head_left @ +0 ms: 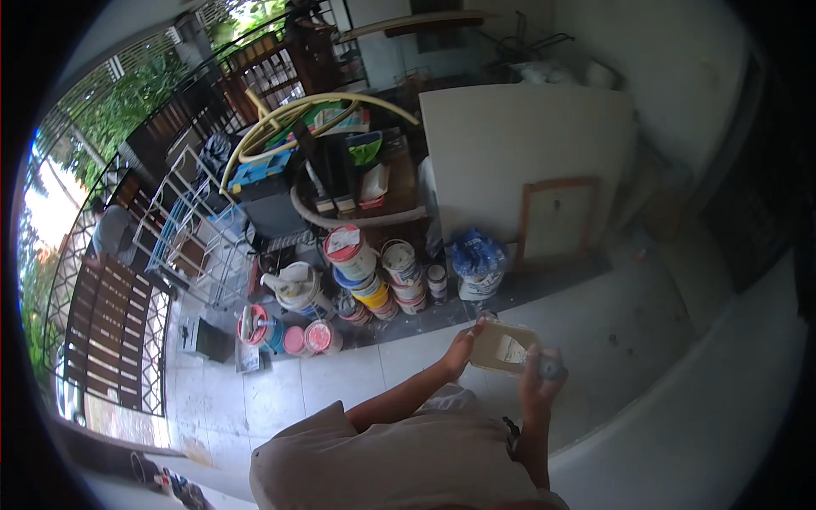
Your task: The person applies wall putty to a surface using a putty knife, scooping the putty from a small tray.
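My left hand [460, 352] grips the left edge of a shallow beige tray-like piece [490, 346] with a pale printed label on its face. It is held tilted in front of my body, above the floor. At the other end of the piece, my right hand [535, 388] is closed around a small, roundish grey-blue object [553, 367] that looks partly see-through. Blur hides its exact kind. The right fingers overlap the beige piece's right edge, and I cannot tell whether they press on it.
Several stacked paint buckets [370, 293] line a dark floor strip ahead. A white bucket with blue plastic [478, 263] stands beside a large leaning board [510, 144] and a wood-framed panel [557, 221]. Left are a white drying rack [191, 229], a wooden gate [106, 327] and another person [113, 234].
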A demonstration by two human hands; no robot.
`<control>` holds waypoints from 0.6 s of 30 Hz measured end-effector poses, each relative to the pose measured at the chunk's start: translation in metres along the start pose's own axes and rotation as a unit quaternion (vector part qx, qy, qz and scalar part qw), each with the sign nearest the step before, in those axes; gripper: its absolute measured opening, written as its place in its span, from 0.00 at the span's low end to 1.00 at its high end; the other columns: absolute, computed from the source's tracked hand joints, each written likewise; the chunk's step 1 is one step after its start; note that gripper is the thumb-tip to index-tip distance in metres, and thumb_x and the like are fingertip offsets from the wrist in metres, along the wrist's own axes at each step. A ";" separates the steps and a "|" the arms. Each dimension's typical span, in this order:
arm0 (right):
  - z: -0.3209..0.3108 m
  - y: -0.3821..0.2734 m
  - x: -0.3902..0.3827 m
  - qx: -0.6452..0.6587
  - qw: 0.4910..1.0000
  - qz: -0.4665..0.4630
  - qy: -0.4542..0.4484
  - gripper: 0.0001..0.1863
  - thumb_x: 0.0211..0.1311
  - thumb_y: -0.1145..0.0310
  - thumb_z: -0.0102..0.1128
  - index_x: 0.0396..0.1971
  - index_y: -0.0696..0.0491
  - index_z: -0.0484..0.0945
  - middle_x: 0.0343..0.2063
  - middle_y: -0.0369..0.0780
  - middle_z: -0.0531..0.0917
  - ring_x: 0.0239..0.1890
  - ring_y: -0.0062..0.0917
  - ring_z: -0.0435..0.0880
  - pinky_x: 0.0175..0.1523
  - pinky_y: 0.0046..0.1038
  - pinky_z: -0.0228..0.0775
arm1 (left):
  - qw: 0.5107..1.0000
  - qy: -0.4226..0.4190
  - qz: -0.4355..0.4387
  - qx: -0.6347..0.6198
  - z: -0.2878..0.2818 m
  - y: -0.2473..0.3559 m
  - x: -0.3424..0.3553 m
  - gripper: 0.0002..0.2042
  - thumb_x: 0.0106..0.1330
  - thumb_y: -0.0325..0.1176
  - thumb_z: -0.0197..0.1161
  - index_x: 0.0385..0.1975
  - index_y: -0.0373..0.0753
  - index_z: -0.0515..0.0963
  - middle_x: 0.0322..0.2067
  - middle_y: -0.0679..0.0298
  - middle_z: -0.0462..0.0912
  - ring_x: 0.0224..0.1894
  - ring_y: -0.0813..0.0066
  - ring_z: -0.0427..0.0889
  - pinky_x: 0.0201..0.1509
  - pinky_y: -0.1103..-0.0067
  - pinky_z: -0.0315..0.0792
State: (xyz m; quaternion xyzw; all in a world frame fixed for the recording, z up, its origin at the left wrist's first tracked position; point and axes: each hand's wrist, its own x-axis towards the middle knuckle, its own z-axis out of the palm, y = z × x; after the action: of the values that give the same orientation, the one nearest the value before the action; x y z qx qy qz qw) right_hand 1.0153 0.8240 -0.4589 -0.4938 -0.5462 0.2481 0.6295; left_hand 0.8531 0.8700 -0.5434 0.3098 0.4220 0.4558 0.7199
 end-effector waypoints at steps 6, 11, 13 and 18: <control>-0.025 0.000 0.001 -0.110 0.994 0.023 -0.005 0.08 0.62 0.71 0.61 0.26 0.58 0.74 0.18 0.36 0.80 0.20 0.16 0.78 0.26 0.24 0.69 | 0.996 -0.063 -0.028 0.054 0.022 -0.007 0.021 0.29 0.73 0.56 0.41 0.51 0.32 0.73 0.44 0.59 0.79 0.48 0.71 0.75 0.53 0.76 0.67; -0.046 0.003 0.004 -0.091 0.990 0.083 0.076 0.10 0.61 0.69 0.63 0.26 0.59 0.74 0.19 0.36 0.80 0.21 0.15 0.77 0.26 0.24 0.69 | 0.988 -0.129 -0.062 0.059 0.038 -0.010 0.037 0.29 0.73 0.57 0.41 0.51 0.33 0.74 0.44 0.60 0.79 0.48 0.72 0.75 0.52 0.76 0.68; -0.052 0.006 0.004 -0.100 0.983 0.115 0.097 0.10 0.61 0.69 0.63 0.26 0.59 0.75 0.19 0.37 0.80 0.22 0.15 0.77 0.26 0.23 0.69 | 0.976 -0.195 -0.056 0.084 0.043 -0.006 0.041 0.31 0.72 0.58 0.43 0.62 0.37 0.63 0.54 0.61 0.74 0.57 0.73 0.71 0.60 0.75 0.64; -0.056 0.016 -0.008 -0.169 0.959 -0.072 0.216 0.10 0.61 0.67 0.64 0.26 0.57 0.75 0.19 0.36 0.80 0.19 0.18 0.77 0.25 0.23 0.67 | 0.961 -0.241 -0.087 0.106 0.066 0.004 0.060 0.31 0.72 0.58 0.40 0.55 0.35 0.72 0.48 0.61 0.78 0.51 0.74 0.74 0.55 0.77 0.67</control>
State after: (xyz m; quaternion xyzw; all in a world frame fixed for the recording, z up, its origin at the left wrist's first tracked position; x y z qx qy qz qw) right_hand 1.0692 0.8037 -0.4719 -0.5943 -0.4650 -0.0068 0.6561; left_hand 0.9236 0.9226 -0.5296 0.4474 0.3071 0.2556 0.8001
